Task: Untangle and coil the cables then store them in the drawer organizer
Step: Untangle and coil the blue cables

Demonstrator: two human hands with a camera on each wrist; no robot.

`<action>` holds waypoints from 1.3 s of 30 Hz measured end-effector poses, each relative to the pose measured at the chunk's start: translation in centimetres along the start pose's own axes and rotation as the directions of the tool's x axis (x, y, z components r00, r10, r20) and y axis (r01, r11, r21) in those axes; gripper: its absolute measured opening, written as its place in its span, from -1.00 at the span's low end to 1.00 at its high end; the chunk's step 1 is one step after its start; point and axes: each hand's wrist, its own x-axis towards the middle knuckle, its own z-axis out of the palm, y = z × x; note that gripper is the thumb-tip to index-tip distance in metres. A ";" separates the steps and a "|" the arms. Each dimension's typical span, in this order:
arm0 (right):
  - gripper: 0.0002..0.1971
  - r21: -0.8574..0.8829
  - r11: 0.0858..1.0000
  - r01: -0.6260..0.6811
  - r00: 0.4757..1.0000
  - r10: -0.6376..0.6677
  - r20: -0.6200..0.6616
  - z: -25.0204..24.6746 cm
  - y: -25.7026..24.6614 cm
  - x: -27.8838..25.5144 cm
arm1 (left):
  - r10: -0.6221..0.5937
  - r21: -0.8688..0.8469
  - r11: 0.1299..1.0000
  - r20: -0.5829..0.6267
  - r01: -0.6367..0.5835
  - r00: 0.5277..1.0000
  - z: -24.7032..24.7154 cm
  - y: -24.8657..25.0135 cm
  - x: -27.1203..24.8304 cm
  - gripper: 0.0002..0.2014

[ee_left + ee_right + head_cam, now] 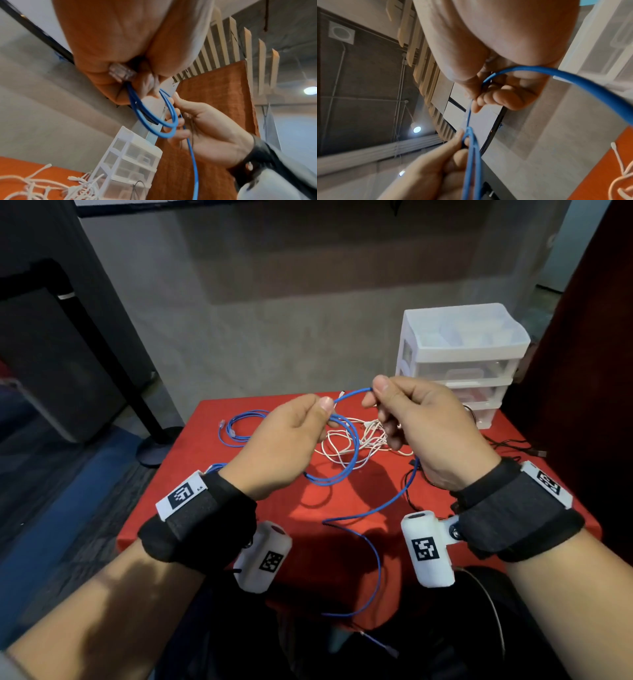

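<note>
Smooth blue cable point(346, 463), translucent plastic drawer organizer point(462, 350), matt red tablecloth point(342, 542).

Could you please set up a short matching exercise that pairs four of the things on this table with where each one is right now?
Things:
1. blue cable being coiled
2. coiled blue cable
3. white cables
4. drawer organizer

Places:
A. tangled heap at mid-table
B. far right corner of the table
C. lying alone at the table's far left
D. held up between both hands

Pairs: 1-D, 2-C, 3-A, 4-B
</note>
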 end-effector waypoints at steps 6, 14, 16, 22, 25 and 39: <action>-0.74 -0.350 0.935 0.056 0.973 0.028 0.231 -0.1 2.4 -1.8 | -0.296 -0.561 0.817 -0.206 0.135 0.933 -0.6 0.5 0.5 -0.70; -0.78 0.116 0.992 -0.044 0.998 0.048 -0.032 2.7 2.0 -2.3 | -0.620 -0.838 0.401 0.050 0.371 0.783 2.5 0.3 -0.9 -0.69; -0.81 0.114 0.993 0.020 0.998 -0.012 -0.068 3.2 1.8 -2.4 | -0.651 -0.843 0.385 0.042 0.377 0.758 2.7 0.7 -1.1 -0.67; -0.84 0.222 0.974 0.041 0.999 -0.042 -0.003 3.7 1.0 -3.3 | -0.663 -0.884 0.370 -0.035 0.287 0.748 2.2 3.3 -0.7 -0.70; -0.81 0.251 0.968 -0.019 0.987 -0.021 0.157 3.4 0.7 -4.2 | -0.669 -0.927 0.322 -0.081 0.190 0.739 1.2 2.8 0.0 -0.71; -0.66 -0.233 0.952 0.198 0.955 -0.134 0.266 -0.5 0.8 0.0 | 0.011 0.050 0.999 0.082 -0.015 0.997 -0.4 4.5 -1.2 -0.65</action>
